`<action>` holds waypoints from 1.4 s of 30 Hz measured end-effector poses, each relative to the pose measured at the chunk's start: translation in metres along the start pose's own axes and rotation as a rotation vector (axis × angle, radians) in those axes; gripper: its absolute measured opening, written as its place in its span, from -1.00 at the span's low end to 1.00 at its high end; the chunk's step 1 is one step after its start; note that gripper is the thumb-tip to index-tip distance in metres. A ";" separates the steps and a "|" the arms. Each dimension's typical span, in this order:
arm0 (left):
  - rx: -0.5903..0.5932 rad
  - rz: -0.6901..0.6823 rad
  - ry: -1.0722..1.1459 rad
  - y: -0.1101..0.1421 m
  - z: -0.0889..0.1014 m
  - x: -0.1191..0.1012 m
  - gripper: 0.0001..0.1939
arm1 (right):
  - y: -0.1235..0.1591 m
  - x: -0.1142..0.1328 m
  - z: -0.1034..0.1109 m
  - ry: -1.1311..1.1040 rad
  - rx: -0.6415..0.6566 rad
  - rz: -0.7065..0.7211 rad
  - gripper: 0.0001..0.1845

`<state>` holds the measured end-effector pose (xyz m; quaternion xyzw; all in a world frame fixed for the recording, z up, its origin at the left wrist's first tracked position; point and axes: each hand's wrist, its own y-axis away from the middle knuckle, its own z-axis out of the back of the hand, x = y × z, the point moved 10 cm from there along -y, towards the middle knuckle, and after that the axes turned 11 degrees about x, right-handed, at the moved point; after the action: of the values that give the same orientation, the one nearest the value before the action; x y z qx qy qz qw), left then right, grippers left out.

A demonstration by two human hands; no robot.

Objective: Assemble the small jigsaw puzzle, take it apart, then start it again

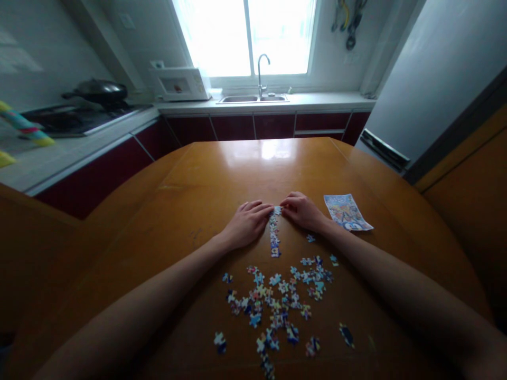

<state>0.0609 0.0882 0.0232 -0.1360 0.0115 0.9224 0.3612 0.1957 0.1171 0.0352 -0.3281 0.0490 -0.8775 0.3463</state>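
Observation:
A narrow strip of joined jigsaw puzzle pieces (pixel 274 235) lies on the wooden table, pointing away from me. My left hand (pixel 247 224) rests flat at its left, fingers stretched out together, with the fingertips at the strip's far end. On the other side, my right hand (pixel 303 211) has its fingers curled in, thumb and fingertips beside the pale top piece (pixel 278 210). Whatever those fingertips pinch is too small to make out. Nearer to me spreads a heap of loose puzzle pieces (pixel 283 287). A single blue piece (pixel 311 238) lies below my right wrist.
A printed picture sheet (pixel 346 212) lies right of my right hand on the table (pixel 222 174). Beyond the table's far edge are a counter with a sink (pixel 253 99), a microwave (pixel 180 84), and a pan (pixel 101 91) on the stove. A fridge (pixel 428 79) stands right.

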 end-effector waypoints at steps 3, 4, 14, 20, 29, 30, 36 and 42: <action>0.013 -0.001 -0.022 -0.001 -0.002 0.000 -0.58 | -0.001 0.002 -0.003 0.040 0.031 0.006 -0.90; 0.017 -0.002 -0.026 -0.002 -0.002 -0.001 -0.58 | -0.001 0.002 -0.005 0.052 0.039 0.011 -0.88; 0.021 0.003 -0.026 -0.002 -0.004 0.000 -0.58 | -0.003 0.006 -0.008 0.136 0.061 0.010 -0.90; 0.029 0.009 -0.027 -0.003 -0.003 -0.001 -0.59 | -0.005 0.012 -0.012 0.225 0.093 0.042 -0.93; 0.046 0.019 -0.033 -0.003 -0.003 0.000 -0.59 | -0.007 0.022 -0.012 0.401 0.090 0.056 -0.73; 0.045 0.019 -0.032 -0.003 -0.004 0.000 -0.59 | -0.007 0.023 -0.013 0.415 0.084 0.060 -0.73; 0.039 0.023 -0.040 -0.003 -0.003 0.002 -0.58 | -0.008 0.030 -0.010 0.420 0.042 0.117 -0.80; 0.046 0.025 -0.045 -0.003 -0.004 0.003 -0.58 | -0.003 0.032 0.008 0.297 -0.039 0.136 -0.76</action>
<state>0.0619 0.0920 0.0188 -0.1067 0.0261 0.9292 0.3529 0.1810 0.1002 0.0597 -0.1975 0.1388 -0.8898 0.3872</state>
